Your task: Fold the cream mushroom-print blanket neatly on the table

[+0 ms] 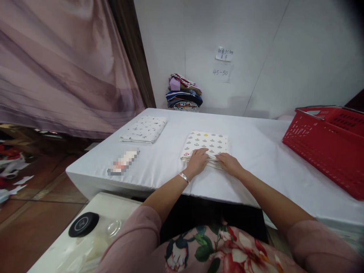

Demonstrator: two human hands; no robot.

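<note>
A folded white cloth [209,141] printed with small grey motifs, a yellow one and a red one lies before me on the white-covered table. At its near edge, my left hand [198,161] has its fingers over the top layers and is closed on the fabric. My right hand [229,163] grips the same near edge a little further right, its fingertips close to the left hand's. The layers look loose and slightly raised between the two hands. Both thumbs are mostly hidden.
Another folded white cloth [145,129] lies at the back left, with a blurred-out flat item [123,162] nearer. A red basket [324,144] stands on the right. Folded clothes [184,94] are stacked against the wall. A white surface with a black round object [83,223] is lower left.
</note>
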